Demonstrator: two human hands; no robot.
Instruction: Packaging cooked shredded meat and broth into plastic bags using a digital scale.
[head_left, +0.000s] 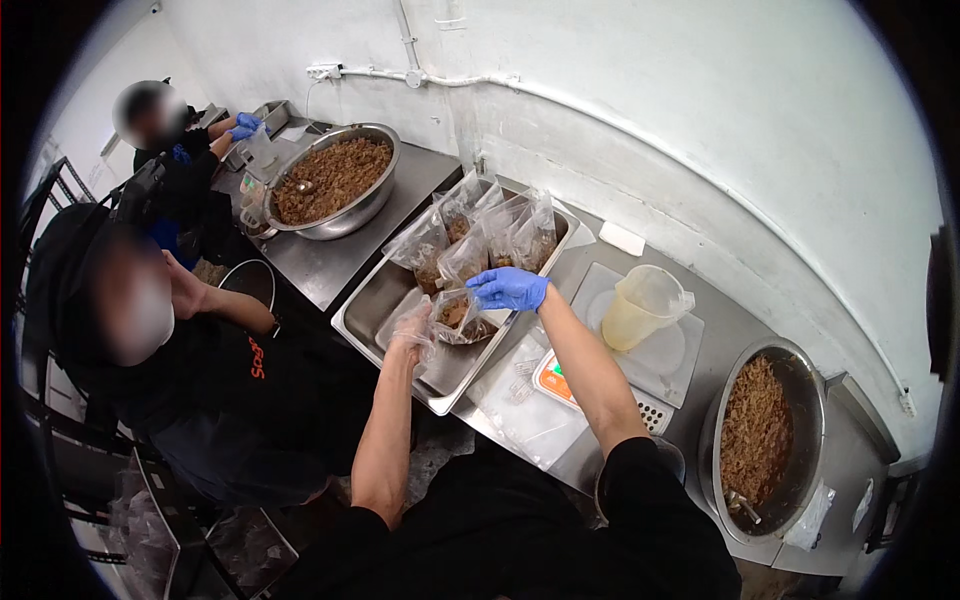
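Note:
A deep stainless steel pan (367, 304) holds several clear plastic bags of brown shredded food (532, 240) standing at its far end. My left hand (414, 330), in a clear thin glove, touches the left side of a filled plastic bag (456, 313) near the pan's front; whether its fingers grip the plastic is hard to tell. My right hand (510, 289), in a blue glove, is at the same bag's upper right edge, fingers pointing left. Whether they pinch the plastic cannot be made out.
Right of the pan are flat plastic bags (517, 405), a scale (645, 409), a translucent pitcher (641, 307) and a steel bowl of shredded food (810, 420). Another large bowl (386, 180) stands beyond. A masked person (217, 375) is close at left; another (176, 165) works farther back.

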